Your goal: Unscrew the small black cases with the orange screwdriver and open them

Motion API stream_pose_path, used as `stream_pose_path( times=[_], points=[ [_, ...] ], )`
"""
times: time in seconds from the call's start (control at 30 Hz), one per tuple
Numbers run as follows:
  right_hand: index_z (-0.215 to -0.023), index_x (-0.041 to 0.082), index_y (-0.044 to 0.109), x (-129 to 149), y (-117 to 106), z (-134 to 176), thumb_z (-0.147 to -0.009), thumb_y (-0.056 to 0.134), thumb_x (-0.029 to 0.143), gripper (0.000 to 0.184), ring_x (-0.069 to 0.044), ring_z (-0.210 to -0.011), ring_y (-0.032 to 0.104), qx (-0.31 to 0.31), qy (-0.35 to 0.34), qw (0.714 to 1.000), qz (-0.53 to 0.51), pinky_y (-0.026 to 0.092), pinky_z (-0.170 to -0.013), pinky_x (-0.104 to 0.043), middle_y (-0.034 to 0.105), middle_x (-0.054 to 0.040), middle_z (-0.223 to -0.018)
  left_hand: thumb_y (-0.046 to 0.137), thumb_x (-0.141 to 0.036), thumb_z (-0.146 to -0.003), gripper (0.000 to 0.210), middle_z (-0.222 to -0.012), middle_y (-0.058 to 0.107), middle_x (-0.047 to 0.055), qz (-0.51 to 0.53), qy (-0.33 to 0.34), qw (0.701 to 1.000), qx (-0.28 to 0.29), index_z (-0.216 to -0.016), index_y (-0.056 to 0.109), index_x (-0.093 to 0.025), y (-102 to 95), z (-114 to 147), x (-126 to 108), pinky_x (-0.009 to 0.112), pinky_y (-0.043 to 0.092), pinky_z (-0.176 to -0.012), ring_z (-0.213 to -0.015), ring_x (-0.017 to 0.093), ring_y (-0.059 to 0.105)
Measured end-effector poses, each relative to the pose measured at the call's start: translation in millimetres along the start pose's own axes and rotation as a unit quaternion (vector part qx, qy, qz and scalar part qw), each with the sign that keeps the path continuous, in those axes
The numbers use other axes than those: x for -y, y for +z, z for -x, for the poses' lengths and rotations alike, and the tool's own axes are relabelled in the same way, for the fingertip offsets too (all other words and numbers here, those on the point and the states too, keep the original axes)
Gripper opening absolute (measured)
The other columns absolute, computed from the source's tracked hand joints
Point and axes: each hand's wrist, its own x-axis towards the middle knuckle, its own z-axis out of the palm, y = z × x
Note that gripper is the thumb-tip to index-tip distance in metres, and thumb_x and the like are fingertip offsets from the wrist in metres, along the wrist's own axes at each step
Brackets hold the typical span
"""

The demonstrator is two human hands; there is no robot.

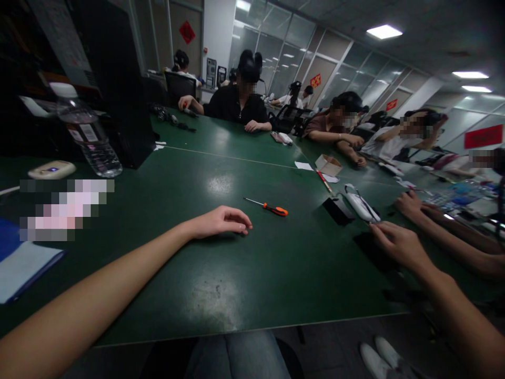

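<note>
My left hand rests on the green table, its fingers loosely bent and holding nothing. Just to its right lies a screwdriver with an orange and black handle, its thin shaft pointing left. Over the table's right side, my right hand is closed in a pinch at the near end of what looks like dark thin-framed glasses. A white rounded case shows behind them; whether they touch it I cannot tell. Left of that case sits a small black box.
A water bottle stands at the left beside a black computer case. A whitish oval device and a blue-edged notebook lie nearer. A small open carton stands farther back. A co-worker's arm reaches in from the right.
</note>
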Motion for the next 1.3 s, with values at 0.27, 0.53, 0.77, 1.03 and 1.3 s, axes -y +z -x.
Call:
stream_pose_path(
  times=[0.27, 0.53, 0.77, 1.03, 1.3],
  points=[
    [-0.086, 0.020, 0.067, 2.5, 9.8, 4.5, -0.090, 0.046, 0.045, 0.033, -0.028, -0.100, 0.071, -0.022, -0.005, 1.000, 0.000, 0.049, -0.092, -0.034, 0.075, -0.0175, -0.108, 0.071, -0.027, -0.091, 0.024, -0.106, 0.076, 0.010, -0.009, -0.001, 1.000, 0.005, -0.111, 0.074, -0.014, -0.5, -0.2, 0.5, 0.032, 0.053, -0.094, -0.099, 0.018, 0.071],
    [-0.080, 0.023, 0.058, -6.9, 19.5, -2.4, -0.087, 0.031, 0.073, 0.057, -0.031, -0.086, 0.068, -0.016, -0.018, 1.000, -0.009, 0.052, -0.082, -0.042, 0.071, -0.0176, -0.089, 0.072, -0.029, -0.091, 0.025, -0.107, 0.076, 0.010, -0.017, 0.003, 1.000, -0.003, -0.111, 0.074, -0.014, -0.4, -0.3, 0.3, 0.033, 0.053, -0.094, -0.099, 0.019, 0.071],
    [-0.067, 0.027, 0.048, -3.7, 22.4, -15.8, -0.084, 0.027, 0.082, 0.061, -0.030, -0.077, 0.061, 0.050, -0.056, 0.997, -0.008, 0.049, -0.080, -0.045, 0.063, -0.0159, -0.074, 0.072, -0.027, -0.090, 0.023, -0.105, 0.076, 0.010, 0.002, 0.010, 1.000, -0.012, -0.109, 0.074, -0.014, 1.4, 0.6, 1.3, 0.033, 0.054, -0.092, -0.096, 0.018, 0.072],
    [-0.083, 0.022, 0.053, 15.8, 13.8, -36.2, -0.097, 0.030, 0.059, 0.046, -0.026, -0.085, 0.060, 0.028, 0.007, 0.999, 0.022, 0.045, -0.076, -0.038, 0.066, -0.0186, -0.095, 0.074, -0.032, -0.086, 0.027, -0.104, 0.075, 0.012, 0.043, 0.005, 0.998, -0.052, -0.105, 0.073, -0.013, 3.9, 0.7, 2.2, 0.035, 0.055, -0.089, -0.093, 0.020, 0.072],
    [-0.065, 0.024, 0.045, 65.8, 38.0, -83.7, -0.080, 0.068, 0.035, 0.030, -0.017, -0.055, 0.046, 0.070, 0.034, 0.994, 0.072, 0.030, -0.055, -0.030, 0.051, -0.0017, -0.058, 0.074, -0.047, -0.081, 0.048, -0.050, 0.047, -0.004, -0.017, 0.039, 0.971, -0.234, -0.054, 0.049, -0.016, -3.3, 1.6, 6.7, 0.022, 0.032, -0.051, -0.049, 0.008, 0.040]
  ],
)
